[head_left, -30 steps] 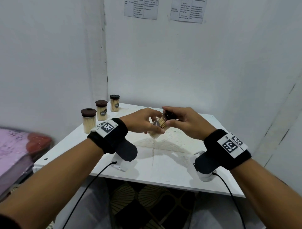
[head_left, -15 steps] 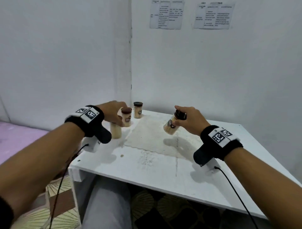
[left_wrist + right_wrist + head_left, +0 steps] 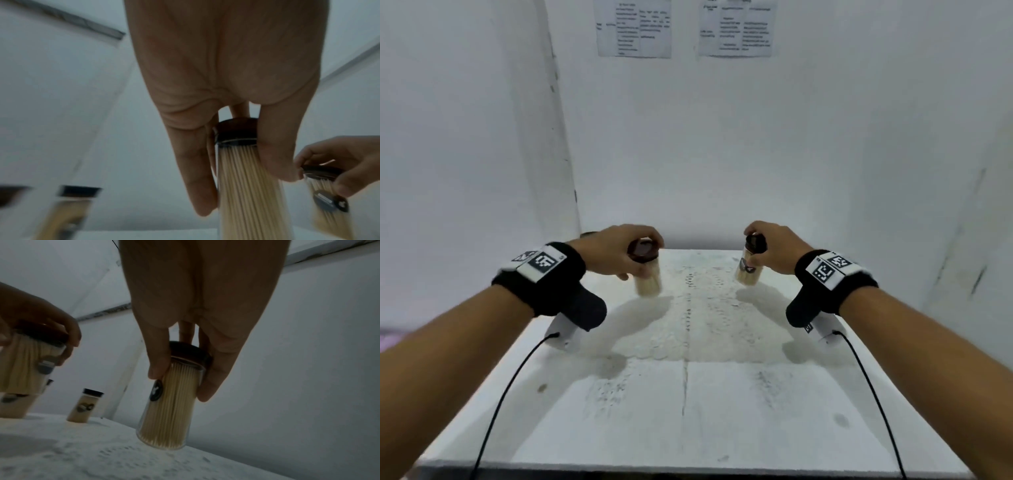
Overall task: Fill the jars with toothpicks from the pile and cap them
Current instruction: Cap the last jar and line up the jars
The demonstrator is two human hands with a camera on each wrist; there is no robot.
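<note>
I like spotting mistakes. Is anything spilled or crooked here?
Nothing spilled. Both hands hold capped, full toothpick jars in the air: the left hand carries one jar, and the right hand holds another jar tilted, which is the only crooked thing.

The words on the two wall papers (image 3: 634,29) are too blurry to read. The far left jars (image 3: 68,212) are smeared.

The head view is evenly and fairly brightly lit from above, with soft grey shadows of the arms on the white tabletop (image 3: 688,411) and bowed wall lines at the edges. Both wrist views are dim, bluish and soft, with motion smear at their left edges.
</note>
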